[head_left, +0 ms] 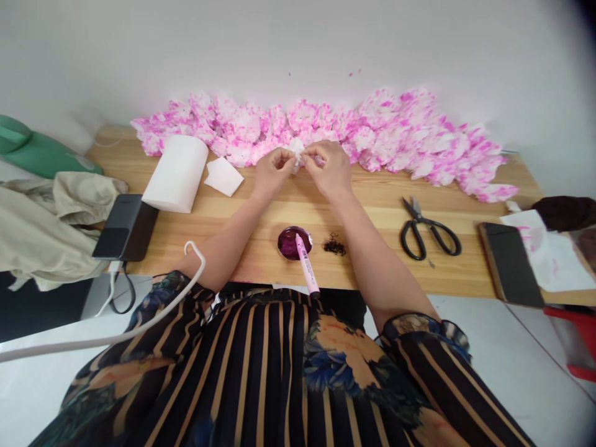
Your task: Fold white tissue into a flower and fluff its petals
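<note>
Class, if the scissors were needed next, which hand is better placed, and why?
Probably the right hand: the scissors lie on its side, nearer it than the left hand, though both hold the white piece.

The left hand [272,172] and the right hand [330,164] are hiding much of a white paper piece [297,146] between their fingertips. At left, the frame's edge is cutting off a green bottle [44,152], a beige cloth [41,214] and a pale cable [116,339]; at right, it is cropping a dark brown bundle [565,212] and a red object [575,329]. A pink marker [307,267] is covering part of a purple dish [287,243], its print proving too small to read. Dark scraps [334,246] right of the dish are defying identification.
</note>
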The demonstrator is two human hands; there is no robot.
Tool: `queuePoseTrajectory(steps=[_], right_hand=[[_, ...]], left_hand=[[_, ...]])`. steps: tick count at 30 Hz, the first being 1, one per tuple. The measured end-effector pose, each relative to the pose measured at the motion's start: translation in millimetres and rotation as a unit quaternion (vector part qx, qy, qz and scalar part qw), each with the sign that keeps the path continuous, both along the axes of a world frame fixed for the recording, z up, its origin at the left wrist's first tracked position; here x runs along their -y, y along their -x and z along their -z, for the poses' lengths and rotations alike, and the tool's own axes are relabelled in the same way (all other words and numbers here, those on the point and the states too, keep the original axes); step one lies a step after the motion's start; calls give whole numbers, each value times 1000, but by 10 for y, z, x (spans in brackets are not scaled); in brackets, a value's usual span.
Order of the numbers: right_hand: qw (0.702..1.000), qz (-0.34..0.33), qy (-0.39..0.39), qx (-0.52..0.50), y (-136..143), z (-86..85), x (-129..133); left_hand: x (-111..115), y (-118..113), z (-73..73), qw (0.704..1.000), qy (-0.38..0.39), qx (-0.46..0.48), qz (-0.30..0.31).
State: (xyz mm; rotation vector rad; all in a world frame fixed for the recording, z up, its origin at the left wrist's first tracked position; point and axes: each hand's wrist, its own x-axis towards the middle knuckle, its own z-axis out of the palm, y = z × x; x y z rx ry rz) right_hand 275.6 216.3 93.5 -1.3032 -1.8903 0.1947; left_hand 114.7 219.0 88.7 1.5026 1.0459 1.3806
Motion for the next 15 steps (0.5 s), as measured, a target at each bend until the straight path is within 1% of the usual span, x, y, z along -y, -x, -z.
queuePoseTrajectory(steps=[3,6,11,15], right_hand=[[1000,4,-6,15,20,-59,51],[1000,16,-8,19,40,-81,80],[1000,18,0,5,20,-33,44],[1000,27,-9,3,-4,3,7]], left_hand=[[11,-1,-2,1000,-6,-9,-3],[18,-6,4,1000,-10,-15,-1],[5,-8,24,999,-12,-29,-6],[-13,2,19,999,-5,-32,-9]])
